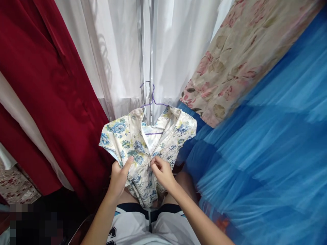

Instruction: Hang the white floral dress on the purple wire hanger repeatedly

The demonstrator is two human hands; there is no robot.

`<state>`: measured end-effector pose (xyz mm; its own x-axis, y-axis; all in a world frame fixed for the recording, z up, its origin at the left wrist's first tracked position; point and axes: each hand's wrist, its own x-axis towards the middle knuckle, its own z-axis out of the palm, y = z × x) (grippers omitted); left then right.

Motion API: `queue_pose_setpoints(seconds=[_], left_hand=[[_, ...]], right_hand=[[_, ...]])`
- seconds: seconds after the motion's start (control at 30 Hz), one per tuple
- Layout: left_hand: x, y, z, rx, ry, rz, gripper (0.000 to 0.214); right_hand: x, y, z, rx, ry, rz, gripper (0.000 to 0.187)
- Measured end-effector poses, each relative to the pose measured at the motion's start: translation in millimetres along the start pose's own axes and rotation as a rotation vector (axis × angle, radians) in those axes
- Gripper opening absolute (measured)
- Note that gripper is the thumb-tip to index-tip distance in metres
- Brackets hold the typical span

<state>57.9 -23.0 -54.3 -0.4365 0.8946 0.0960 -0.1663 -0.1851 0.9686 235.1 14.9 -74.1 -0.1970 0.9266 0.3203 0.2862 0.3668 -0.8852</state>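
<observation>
A white dress (pixel 138 146) with blue flowers and green leaves hangs in front of me on a thin purple wire hanger (pixel 153 102). Its zipper lies parted in a V from the neck down to mid-chest. My left hand (pixel 119 175) grips the dress's left side, thumb on top of the cloth and fingers behind it. At the bottom of the V, my right hand (pixel 161 170) pinches the zipper between thumb and fingertips; the fingers cover the pull itself. The lower part of the dress falls in folds between my knees.
Dark red curtains (pixel 51 85) hang on the left and white drapes (pixel 173 51) behind the hanger. A beige floral cloth (pixel 230 61) and layered blue tulle (pixel 268 146) fill the right. Pale metal poles (pixel 145 44) stand upright behind the dress.
</observation>
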Motion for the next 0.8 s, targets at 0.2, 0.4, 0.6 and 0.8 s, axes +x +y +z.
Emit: queue_pose_setpoints(seconds=[0.2,0.4,0.6,0.8], left_hand=[[-3.3,-0.9,2.4,-0.048,-0.036,-0.041,0.053],[-3.7,4.0,3.1,0.037,0.049,0.193,0.049],[-4.9,-18.8,-1.5,0.462,0.106,0.752,0.035],[-27.2,-58.2,30.1,0.371,-0.266,0.403,0.026]], right_hand=[[-6.6,-1.0,6.0,0.148,-0.052,0.009,0.018],[-10.6,-1.5,3.6,0.569,-0.137,0.206,0.032],[-18.6,-7.2,-5.3,0.590,-0.155,0.329,0.035],[-22.7,-14.4,-0.2,0.547,-0.106,0.301,0.034]])
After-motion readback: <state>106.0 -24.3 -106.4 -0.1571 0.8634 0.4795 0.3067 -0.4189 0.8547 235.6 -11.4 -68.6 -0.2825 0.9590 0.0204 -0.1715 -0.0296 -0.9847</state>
